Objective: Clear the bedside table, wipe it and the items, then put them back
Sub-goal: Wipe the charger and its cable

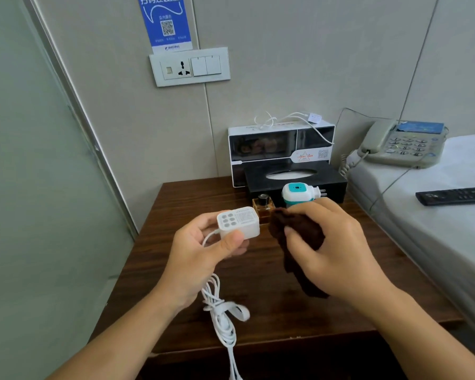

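Standing in a corner of grey wall panels, the dark wooden bedside table [176, 204] carries a white cabinet-like box [280, 149] at the back with a white cable [285, 120] lying on top, a black tissue box [294, 182] in front of it, then a small amber perfume bottle [262, 205] and a teal-and-white plug-in device [296, 194]. A wall socket panel [189, 66] sits under a blue WiFi notice [165, 21]. On the white bed [450, 229] to the right lie a grey telephone [403, 144] and a black remote [454, 196].

Above the table, the left hand [200, 256] grips a white multi-port charger [237, 222], thumb pressed on its near side, its bundled cord [222, 311] hanging down. Just beside it, the right hand [332, 250] curls its fingers around a dark brown cloth [296, 237].
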Action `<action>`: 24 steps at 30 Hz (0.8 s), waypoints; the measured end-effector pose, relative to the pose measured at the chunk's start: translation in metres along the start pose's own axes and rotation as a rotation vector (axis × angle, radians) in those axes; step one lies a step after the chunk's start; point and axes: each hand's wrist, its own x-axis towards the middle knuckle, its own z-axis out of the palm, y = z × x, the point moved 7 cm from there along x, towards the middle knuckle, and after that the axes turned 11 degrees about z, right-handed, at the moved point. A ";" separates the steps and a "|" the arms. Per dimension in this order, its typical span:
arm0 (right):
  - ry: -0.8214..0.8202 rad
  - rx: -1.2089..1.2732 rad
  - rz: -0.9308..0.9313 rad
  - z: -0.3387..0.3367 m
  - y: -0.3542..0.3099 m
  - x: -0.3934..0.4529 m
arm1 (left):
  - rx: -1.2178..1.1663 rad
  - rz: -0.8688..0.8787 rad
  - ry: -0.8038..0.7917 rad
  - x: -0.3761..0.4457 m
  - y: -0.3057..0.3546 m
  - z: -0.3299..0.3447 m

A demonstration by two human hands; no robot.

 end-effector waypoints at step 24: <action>-0.016 0.158 -0.091 0.048 -0.023 -0.024 | -0.342 -0.216 -0.062 -0.008 -0.006 0.019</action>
